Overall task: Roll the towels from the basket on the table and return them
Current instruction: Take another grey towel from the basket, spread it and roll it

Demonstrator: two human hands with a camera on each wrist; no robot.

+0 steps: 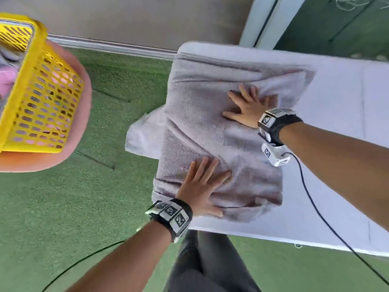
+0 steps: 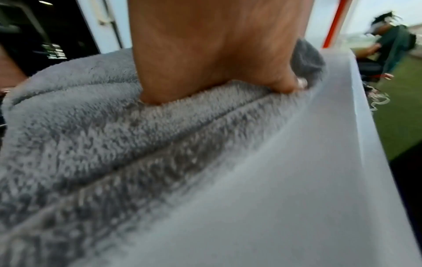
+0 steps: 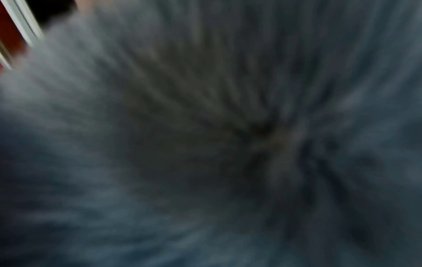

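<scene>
A grey towel lies folded over the left end of the white table, with one corner hanging off the table's left edge. My left hand presses flat on the towel's near part, fingers straight. My right hand presses flat on the far part, fingers spread. The left wrist view shows the palm of my left hand on the fluffy grey towel beside the table's bare top. Blurred grey towel fills the right wrist view. The yellow basket stands at the left on a pink stool.
The pink round stool under the basket stands on green turf left of the table. Pink and grey cloth shows inside the basket. Black cables trail from both wrists. Another person is far off in the left wrist view.
</scene>
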